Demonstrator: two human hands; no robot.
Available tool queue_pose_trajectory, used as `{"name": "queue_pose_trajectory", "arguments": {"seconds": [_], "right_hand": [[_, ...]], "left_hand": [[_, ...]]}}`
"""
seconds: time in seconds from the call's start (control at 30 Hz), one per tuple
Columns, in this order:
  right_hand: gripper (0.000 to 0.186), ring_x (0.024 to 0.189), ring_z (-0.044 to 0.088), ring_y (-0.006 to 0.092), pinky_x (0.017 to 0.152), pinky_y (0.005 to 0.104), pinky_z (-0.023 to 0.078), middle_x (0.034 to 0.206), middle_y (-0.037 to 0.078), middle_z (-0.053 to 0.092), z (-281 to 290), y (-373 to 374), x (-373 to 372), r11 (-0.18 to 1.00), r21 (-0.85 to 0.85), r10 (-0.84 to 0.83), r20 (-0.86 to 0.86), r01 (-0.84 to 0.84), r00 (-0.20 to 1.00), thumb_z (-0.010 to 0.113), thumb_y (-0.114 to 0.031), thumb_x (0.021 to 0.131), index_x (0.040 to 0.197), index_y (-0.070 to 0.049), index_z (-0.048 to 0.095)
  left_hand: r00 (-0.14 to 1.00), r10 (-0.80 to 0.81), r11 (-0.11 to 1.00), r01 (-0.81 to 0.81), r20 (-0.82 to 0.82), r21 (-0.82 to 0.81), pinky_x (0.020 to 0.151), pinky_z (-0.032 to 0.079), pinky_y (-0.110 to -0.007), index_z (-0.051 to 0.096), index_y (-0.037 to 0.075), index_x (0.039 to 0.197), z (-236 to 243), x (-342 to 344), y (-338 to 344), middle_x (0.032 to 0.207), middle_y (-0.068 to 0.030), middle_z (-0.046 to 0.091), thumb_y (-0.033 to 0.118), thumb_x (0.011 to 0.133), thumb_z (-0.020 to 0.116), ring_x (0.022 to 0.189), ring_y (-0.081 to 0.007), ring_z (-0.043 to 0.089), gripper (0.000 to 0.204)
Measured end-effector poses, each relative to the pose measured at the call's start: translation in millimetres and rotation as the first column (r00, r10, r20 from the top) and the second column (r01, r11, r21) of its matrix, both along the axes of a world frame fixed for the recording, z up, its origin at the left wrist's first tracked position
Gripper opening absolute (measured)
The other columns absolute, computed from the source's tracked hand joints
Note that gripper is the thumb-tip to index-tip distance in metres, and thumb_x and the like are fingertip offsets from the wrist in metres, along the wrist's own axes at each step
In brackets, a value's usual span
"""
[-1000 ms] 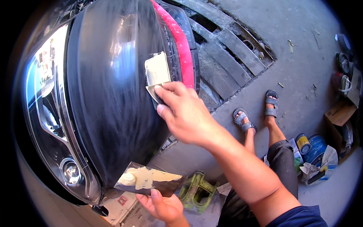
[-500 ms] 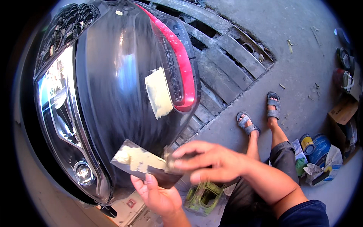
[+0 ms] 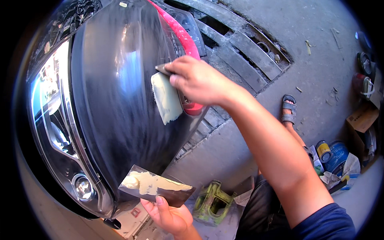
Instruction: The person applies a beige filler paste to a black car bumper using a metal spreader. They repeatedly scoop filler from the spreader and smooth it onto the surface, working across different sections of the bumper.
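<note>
Head view: plate [image 3: 176, 197] bearing cream paste [image 3: 149, 182] is held by left hand [image 3: 170, 218], grip pinched on its lower edge. Spreader [image 3: 161, 69] is grasped in right hand's [image 3: 202, 82] grip at upper end of cream patch [image 3: 165, 100] on dark car panel [image 3: 112, 100]; contact cannot be told. Plate and patch are separated by dark panel. Yellow can [image 3: 323, 151] and blue container [image 3: 338, 155] are grouped at right, contents not discernible; cardboard box [image 3: 363, 117] is seen beyond. Floor [image 3: 316, 76] is bordered at left by slatted pit [image 3: 240, 56].

Navy sleeve [image 3: 326, 222] (grey strapped sandal [image 3: 289, 107])
</note>
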State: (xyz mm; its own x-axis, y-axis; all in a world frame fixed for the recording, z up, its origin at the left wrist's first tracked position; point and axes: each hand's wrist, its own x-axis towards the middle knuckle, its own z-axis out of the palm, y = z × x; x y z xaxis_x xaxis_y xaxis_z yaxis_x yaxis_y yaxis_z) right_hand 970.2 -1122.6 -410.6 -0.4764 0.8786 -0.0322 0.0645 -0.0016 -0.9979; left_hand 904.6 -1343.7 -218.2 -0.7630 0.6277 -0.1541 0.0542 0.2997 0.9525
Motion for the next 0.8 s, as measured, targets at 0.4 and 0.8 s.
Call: {"name": "queue_pose_trajectory", "arguments": {"seconds": [0.4, 0.8], "right_hand": [[0.043, 0.111, 0.05, 0.0383, 0.088, 0.0489, 0.043, 0.129, 0.011, 0.051, 13.6, -119.6, -15.7, 0.958, 0.06, -0.28, 0.001, 0.279, 0.96, 0.064, -0.015, 0.083, 0.124, -0.012, 0.053], [0.044, 0.127, 0.046, 0.0295, 0.106, 0.0406, 0.035, 0.134, 0.014, 0.049, 31.7, -157.3, 51.5, 0.936, -0.342, -0.194, -0.695, -0.081, 0.693, 0.066, -0.022, 0.089, 0.131, -0.011, 0.058]], "left_hand": [[0.999, -0.038, 0.999, 0.038, 0.014, -0.013, 0.106, 0.036, -0.04, 0.035, 0.0, 0.139, -18.9, 1.3, 1.0, 0.134, -0.0145, 0.049, 0.01, 0.092, 0.052, 0.122, -0.0245, 0.049, 0.052], [0.981, -0.152, 0.986, 0.159, 0.122, -0.05, 0.106, 0.038, -0.042, 0.036, 0.001, 0.138, -22.1, 7.9, 20.6, 0.133, -0.0155, 0.049, 0.004, 0.095, 0.046, 0.122, -0.0258, 0.049, 0.045]]}}
